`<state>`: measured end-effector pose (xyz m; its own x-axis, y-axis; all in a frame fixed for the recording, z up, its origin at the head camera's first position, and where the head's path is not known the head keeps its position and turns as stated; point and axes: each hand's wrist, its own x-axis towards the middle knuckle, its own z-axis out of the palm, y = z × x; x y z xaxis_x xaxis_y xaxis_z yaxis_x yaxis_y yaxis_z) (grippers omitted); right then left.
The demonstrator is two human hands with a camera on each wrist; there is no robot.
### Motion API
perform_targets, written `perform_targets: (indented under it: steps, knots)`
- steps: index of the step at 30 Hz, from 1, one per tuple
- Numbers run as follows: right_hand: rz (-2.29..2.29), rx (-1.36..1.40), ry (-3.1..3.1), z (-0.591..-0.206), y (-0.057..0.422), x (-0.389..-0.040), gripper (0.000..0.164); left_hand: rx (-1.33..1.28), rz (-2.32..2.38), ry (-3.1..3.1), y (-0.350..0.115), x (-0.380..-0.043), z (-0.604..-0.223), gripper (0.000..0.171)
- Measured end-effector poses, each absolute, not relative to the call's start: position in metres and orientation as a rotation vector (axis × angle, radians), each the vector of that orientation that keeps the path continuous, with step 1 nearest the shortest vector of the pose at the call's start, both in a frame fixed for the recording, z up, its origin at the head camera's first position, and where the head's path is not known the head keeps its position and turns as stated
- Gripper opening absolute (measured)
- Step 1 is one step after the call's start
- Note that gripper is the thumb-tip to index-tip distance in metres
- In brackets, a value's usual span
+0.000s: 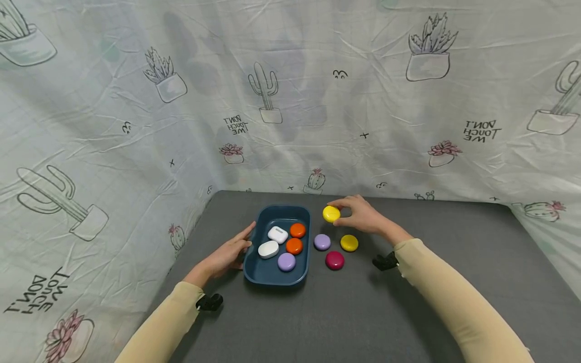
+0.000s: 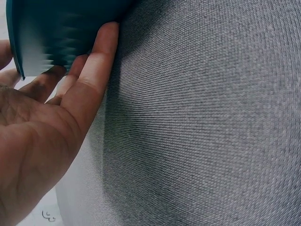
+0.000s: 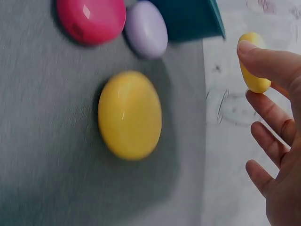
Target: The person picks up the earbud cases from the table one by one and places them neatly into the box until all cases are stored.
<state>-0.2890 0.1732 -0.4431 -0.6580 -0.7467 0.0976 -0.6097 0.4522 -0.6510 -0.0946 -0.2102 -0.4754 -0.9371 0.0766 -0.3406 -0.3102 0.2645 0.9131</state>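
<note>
Between the thumb and fingertips of my right hand (image 1: 361,215), a glossy yellow disc (image 1: 331,214) is pinched above the table, just right of the tray. My left hand (image 1: 229,252) rests with extended fingers (image 2: 89,80) against the outer left wall of the dark blue tray (image 1: 277,280). Inside the tray lie two orange discs, the upper orange disc (image 1: 297,230) and the lower orange disc (image 1: 294,246), with a lilac disc (image 1: 286,262). Two white rounded cases sit on their left, the upper white case (image 1: 278,233) and the lower white case (image 1: 268,249).
Right of the tray on the grey table (image 1: 363,322) lie another lilac disc (image 1: 322,242), a second yellow disc (image 1: 349,243) and a dark pink disc (image 1: 335,260). A cactus-printed cloth (image 1: 345,101) hangs behind the table and along its left side.
</note>
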Motion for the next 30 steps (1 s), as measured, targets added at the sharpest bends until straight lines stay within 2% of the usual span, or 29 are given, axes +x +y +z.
perform_targets:
  steps: [19,30]
  knots:
    - [-0.849,-1.474,2.320,-0.419,0.099,-0.243,0.054,-0.187,1.716,2.206,-0.210,-0.095,-0.474,0.063]
    - [-0.760,-1.523,2.268,-0.418,0.067,-0.224,0.050,-0.205,1.717,2.208,-0.212,-0.093,-0.474,0.063]
